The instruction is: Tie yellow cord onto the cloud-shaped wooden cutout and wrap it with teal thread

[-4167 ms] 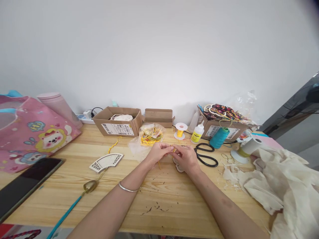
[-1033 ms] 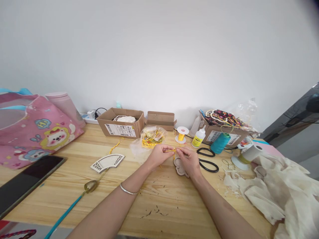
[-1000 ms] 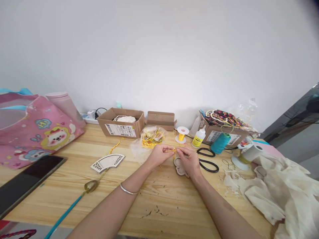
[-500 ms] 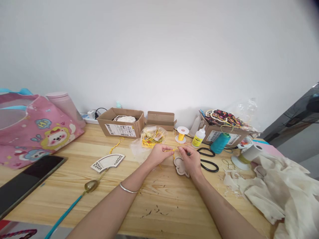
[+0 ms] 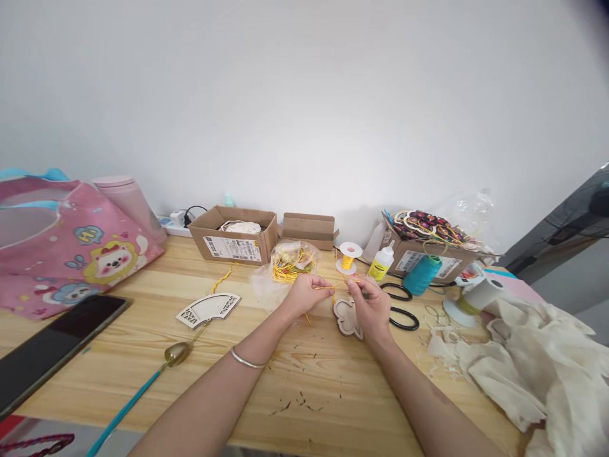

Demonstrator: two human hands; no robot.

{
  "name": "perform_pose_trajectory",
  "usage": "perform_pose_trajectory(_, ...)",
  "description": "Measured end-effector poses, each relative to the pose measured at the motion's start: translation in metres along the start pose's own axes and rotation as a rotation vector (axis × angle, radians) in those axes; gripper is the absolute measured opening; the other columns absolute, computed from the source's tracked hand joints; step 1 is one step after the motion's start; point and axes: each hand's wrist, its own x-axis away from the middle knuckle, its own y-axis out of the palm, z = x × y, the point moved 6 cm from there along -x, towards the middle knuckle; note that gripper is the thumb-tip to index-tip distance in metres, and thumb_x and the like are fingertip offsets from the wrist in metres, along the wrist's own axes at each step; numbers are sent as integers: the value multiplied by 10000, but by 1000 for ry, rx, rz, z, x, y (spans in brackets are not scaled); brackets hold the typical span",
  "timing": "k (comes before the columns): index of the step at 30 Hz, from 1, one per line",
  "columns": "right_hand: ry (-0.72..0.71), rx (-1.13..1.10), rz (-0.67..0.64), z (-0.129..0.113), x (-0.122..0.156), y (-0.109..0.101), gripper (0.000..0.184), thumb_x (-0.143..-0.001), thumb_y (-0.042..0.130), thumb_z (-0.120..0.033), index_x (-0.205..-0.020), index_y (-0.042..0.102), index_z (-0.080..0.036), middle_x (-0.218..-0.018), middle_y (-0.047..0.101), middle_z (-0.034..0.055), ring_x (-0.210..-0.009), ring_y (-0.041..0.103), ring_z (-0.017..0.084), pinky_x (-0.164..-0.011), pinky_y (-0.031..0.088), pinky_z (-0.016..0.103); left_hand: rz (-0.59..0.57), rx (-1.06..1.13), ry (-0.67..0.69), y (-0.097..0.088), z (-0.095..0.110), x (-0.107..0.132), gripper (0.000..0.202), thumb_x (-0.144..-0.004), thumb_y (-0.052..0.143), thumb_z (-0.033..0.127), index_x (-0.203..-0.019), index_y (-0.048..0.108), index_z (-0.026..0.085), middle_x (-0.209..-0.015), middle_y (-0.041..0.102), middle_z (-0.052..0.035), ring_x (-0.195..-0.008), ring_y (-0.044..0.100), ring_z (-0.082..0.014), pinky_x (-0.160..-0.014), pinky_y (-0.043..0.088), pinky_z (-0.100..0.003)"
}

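My left hand [image 5: 302, 294] and my right hand [image 5: 371, 306] are both pinched on a thin yellow cord [image 5: 328, 289], which runs taut between them above the wooden table [image 5: 304, 368]. Under my right hand lies a flat, cloud-shaped wooden piece [image 5: 345, 315], partly hidden by the fingers. A silver bangle [image 5: 245, 360] sits on my left wrist. Just behind the hands are a clear plastic bag of yellow cords [image 5: 290, 262] and a small white spool of yellow cord [image 5: 348, 256].
Black scissors [image 5: 402, 304], a glue bottle [image 5: 382, 262], a teal thread cone [image 5: 422, 273] and cardboard boxes [image 5: 235, 235] stand behind. A wooden fan-shaped cutout [image 5: 208, 309], a teal-handled spoon [image 5: 143, 387] and a dark tablet [image 5: 52, 346] lie left. Cream fabric [image 5: 533, 362] is heaped right; a pink bag [image 5: 71, 254] lies far left.
My hands have drawn slightly apart, so a longer stretch of yellow cord shows between them. The right hand has shifted a little right, uncovering more of the wooden piece.
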Motion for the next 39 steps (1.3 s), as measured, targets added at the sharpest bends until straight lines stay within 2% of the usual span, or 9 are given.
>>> perform_pose_trajectory(5,29,-38,-21,3,-1,0,189,-745,520,-309,-638,603,-177,-629,564,10,-643,505,140,-653,412,288,3,5,7,-2,-3,-1,176,-571,642,267,-676,662,127,-648,660,-12,-587,552,-126,-578,413,-234)
perform_pose_trajectory(8,67,-53,-115,7,-2,6,172,-719,553,-312,-775,640,-175,-751,602,33,-735,536,155,-687,426,295,-13,2,18,-2,-4,-1,192,-573,642,288,-671,663,125,-636,657,-10,-583,551,-127,-579,409,-236)
perform_pose_trajectory(10,72,-27,-199,9,-1,12,249,-681,594,-318,-883,642,-181,-835,615,50,-793,545,171,-702,434,304,-33,11,37,-1,-3,-1,193,-581,638,303,-662,665,130,-637,658,-9,-595,555,-131,-590,411,-238)
perform_pose_trajectory(14,66,37,-283,16,3,21,214,-691,588,-325,-847,670,-205,-792,636,48,-771,556,177,-703,439,317,-57,12,68,2,-1,-1,202,-586,634,319,-663,672,137,-652,664,-10,-626,564,-141,-611,417,-241)
perform_pose_trajectory(22,85,98,-258,31,4,19,216,-747,515,-356,-733,667,-202,-713,651,30,-688,564,174,-651,432,299,-83,74,35,2,-8,-3,202,-589,631,290,-712,681,137,-632,656,1,-574,538,-111,-569,396,-215)
perform_pose_trajectory(26,90,154,-252,29,4,18,241,-756,495,-362,-723,653,-183,-694,640,30,-661,550,165,-616,416,276,-89,98,10,2,-8,-2,187,-634,581,274,-707,685,138,-560,624,26,-514,501,-89,-530,371,-201)
perform_pose_trajectory(30,83,201,-247,25,4,17,263,-767,475,-367,-698,636,-170,-657,613,31,-638,524,156,-600,398,266,-76,79,32,1,-6,-2,201,-635,581,289,-711,688,136,-612,650,11,-559,521,-104,-556,378,-209)
perform_pose_trajectory(34,98,180,-237,25,3,17,265,-771,468,-363,-699,625,-163,-666,608,33,-638,520,149,-607,395,260,-62,68,33,0,-7,-3,224,-613,603,301,-723,685,124,-669,669,-8,-589,535,-115,-590,391,-221)
perform_pose_trajectory(39,113,150,-243,24,4,18,265,-766,467,-360,-681,617,-159,-646,598,28,-623,512,143,-586,388,248,-67,33,46,2,-6,-2,234,-623,586,311,-696,678,108,-608,648,1,-540,508,-106,-545,371,-217)
